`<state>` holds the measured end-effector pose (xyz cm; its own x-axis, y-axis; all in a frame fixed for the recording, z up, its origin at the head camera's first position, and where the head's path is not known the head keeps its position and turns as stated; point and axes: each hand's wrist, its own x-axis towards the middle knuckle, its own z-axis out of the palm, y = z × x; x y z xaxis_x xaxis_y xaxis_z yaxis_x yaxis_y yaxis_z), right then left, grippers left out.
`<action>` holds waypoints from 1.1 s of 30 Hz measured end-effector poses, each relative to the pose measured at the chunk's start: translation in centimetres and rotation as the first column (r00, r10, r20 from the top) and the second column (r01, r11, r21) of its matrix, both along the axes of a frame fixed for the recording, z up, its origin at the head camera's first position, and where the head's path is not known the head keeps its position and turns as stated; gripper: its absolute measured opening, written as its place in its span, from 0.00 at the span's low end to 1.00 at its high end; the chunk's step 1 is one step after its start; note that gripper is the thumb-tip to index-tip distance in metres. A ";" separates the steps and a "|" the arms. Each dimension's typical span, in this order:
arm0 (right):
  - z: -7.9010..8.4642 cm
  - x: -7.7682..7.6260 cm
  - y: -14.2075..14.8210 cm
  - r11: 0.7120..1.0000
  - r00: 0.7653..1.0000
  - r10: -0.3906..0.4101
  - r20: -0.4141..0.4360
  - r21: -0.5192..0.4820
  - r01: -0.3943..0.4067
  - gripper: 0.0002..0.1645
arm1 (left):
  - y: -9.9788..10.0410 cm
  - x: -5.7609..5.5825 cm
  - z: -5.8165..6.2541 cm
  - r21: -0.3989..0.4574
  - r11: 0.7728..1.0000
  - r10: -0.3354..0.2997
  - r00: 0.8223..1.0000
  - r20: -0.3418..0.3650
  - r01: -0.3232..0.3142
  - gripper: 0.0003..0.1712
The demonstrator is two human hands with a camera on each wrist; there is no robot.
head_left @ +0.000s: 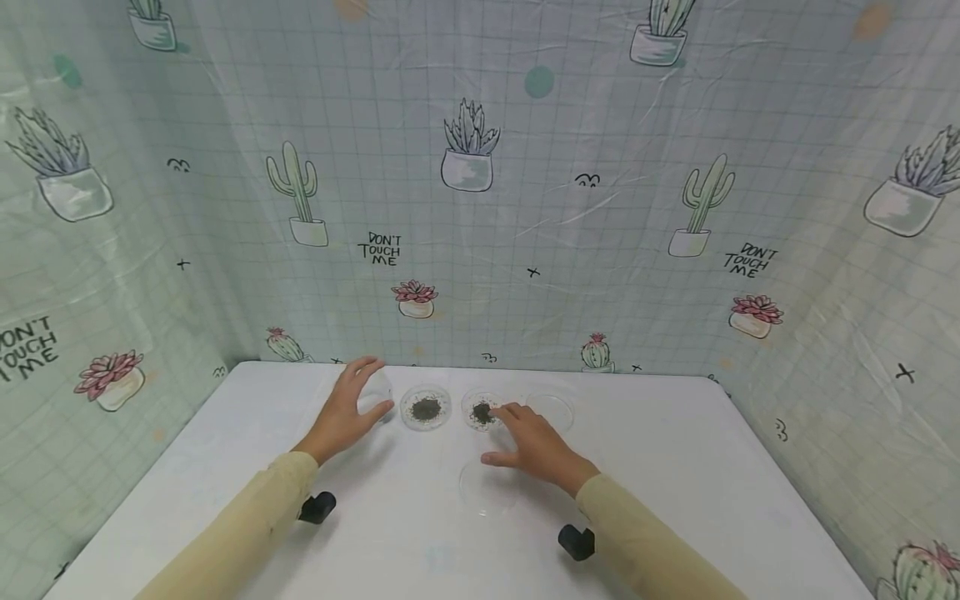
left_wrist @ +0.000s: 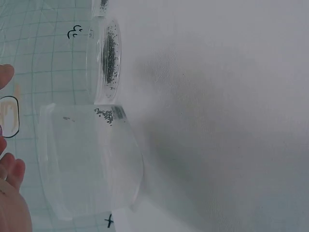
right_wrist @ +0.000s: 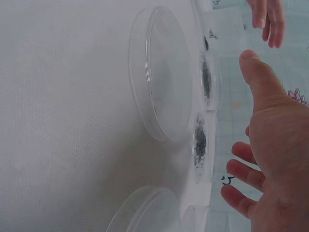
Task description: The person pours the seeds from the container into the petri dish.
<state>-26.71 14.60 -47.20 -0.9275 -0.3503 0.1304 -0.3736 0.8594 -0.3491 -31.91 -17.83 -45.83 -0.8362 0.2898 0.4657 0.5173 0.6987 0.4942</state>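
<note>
My left hand hovers with fingers spread beside a clear, cup-like container at the left of the row, holding nothing. To the container's right stands a clear round dish with a pile of dark granules in it. A second such dish of dark granules is partly covered by the fingertips of my right hand. That hand is also raised and spread, gripping nothing in the right wrist view. An unfilled clear dish lies to its upper right, and another clear dish or lid lies nearer me.
The white table ends at a cactus-printed sheet hanging behind and at the sides. A small black device sits under my left wrist, another black device under my right.
</note>
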 end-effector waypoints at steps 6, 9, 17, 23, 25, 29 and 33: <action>0.2 0.3 0.0 1.000 1.000 0.018 -0.011 -0.001 -0.018 0.48 | 0.6 0.2 0.5 0.003 1.000 -0.022 1.000 0.022 0.022 0.40; 0.3 0.4 0.0 1.000 1.000 0.022 -0.021 0.002 -0.022 0.47 | 0.9 0.1 0.5 0.002 1.000 -0.028 0.999 0.041 0.028 0.41; 0.6 0.6 0.0 1.000 0.999 0.019 -0.028 0.005 -0.019 0.47 | 1.8 -0.1 0.3 0.019 0.998 -0.059 0.996 0.065 0.058 0.43; 0.6 0.6 0.2 1.000 0.999 0.020 -0.033 -0.003 -0.020 0.47 | 2.4 0.0 0.0 0.020 0.997 -0.075 0.995 0.072 0.073 0.43; 0.5 0.6 0.3 1.000 0.999 0.027 -0.036 -0.003 -0.027 0.47 | 2.6 -0.1 -0.1 0.016 0.997 -0.080 0.995 0.067 0.079 0.43; 0.5 0.7 0.5 0.999 0.998 0.050 -0.037 -0.012 -0.050 0.47 | 3.0 -0.1 -0.3 0.012 0.995 -0.104 0.992 0.072 0.104 0.42; 0.4 0.9 0.7 0.997 0.997 0.073 -0.025 -0.021 -0.073 0.47 | 3.4 -0.2 -0.7 0.012 0.991 -0.137 0.987 0.084 0.136 0.41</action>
<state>-25.85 15.29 -46.84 -0.8959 -0.4140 0.1612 -0.4440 0.8217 -0.3574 -32.15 -14.45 -46.52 -0.8255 0.4013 0.3968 0.5637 0.6214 0.5442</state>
